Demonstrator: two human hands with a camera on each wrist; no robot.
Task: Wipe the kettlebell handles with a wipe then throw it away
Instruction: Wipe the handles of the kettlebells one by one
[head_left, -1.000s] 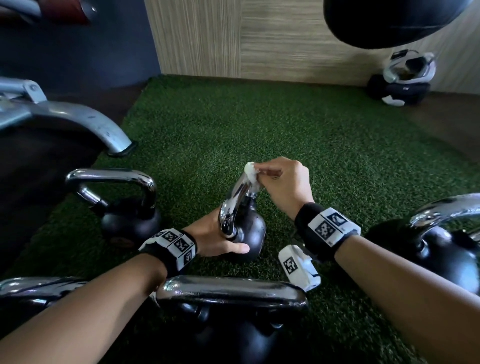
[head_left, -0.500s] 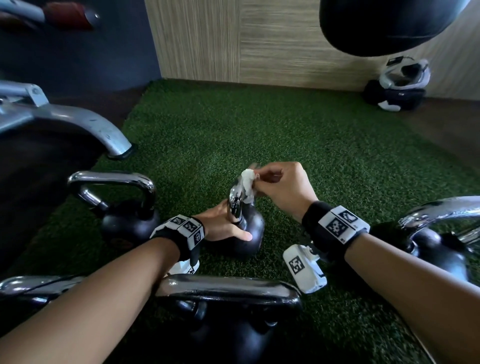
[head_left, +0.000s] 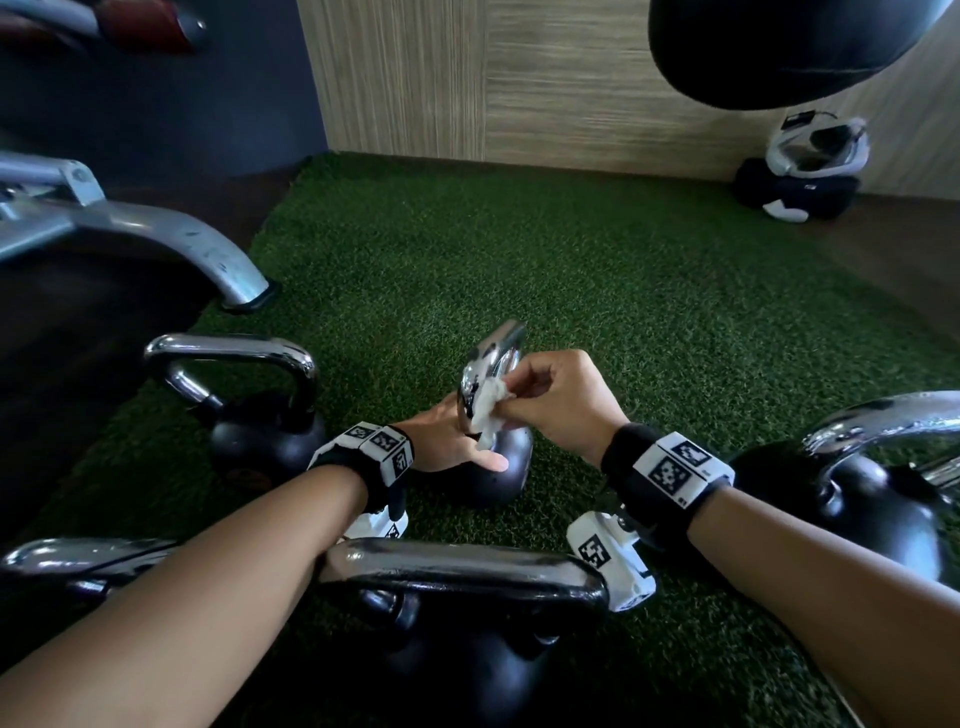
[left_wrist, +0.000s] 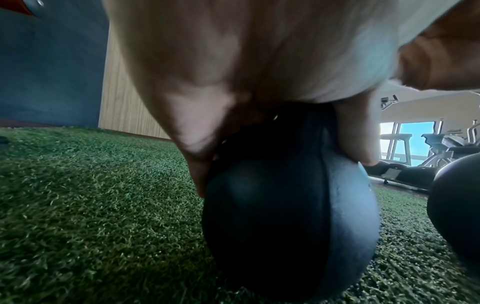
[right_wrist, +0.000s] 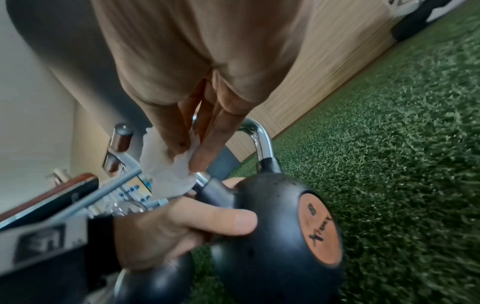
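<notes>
Pinching a crumpled white wipe (head_left: 485, 410) between thumb and curled fingers, the right hand (head_left: 558, 400) presses it against the near leg of the chrome handle (head_left: 491, 358) of a small black kettlebell (head_left: 498, 470) standing on green artificial turf (head_left: 597, 291). The left hand (head_left: 449, 441) steadies the bell from the left, its grip wrapped around the round body with the thumb laid across the near face; the left wrist view shows palm and thumb (left_wrist: 355, 133) clasping the dark ball (left_wrist: 285, 205), and the right wrist view shows an orange round label (right_wrist: 320, 228) on its side. Crowding the spot are four more kettlebells: one near the left edge of the turf (head_left: 260, 415), a large one at the near centre (head_left: 462, 571) whose chrome handle crosses in front of both forearms, another at the right (head_left: 872, 493), and a handle only at the near left corner (head_left: 78, 556). A grey metal machine leg (head_left: 171, 244) comes down onto the floor at the far left. Against the far wood-panelled wall (head_left: 519, 83) sits a dark bundle with a white-and-black object on top (head_left: 805, 171). A dark rounded shape (head_left: 779, 41) hangs into the upper right of the head view. Treadmills (left_wrist: 428, 154) stand by a bright window in the left wrist view.
</notes>
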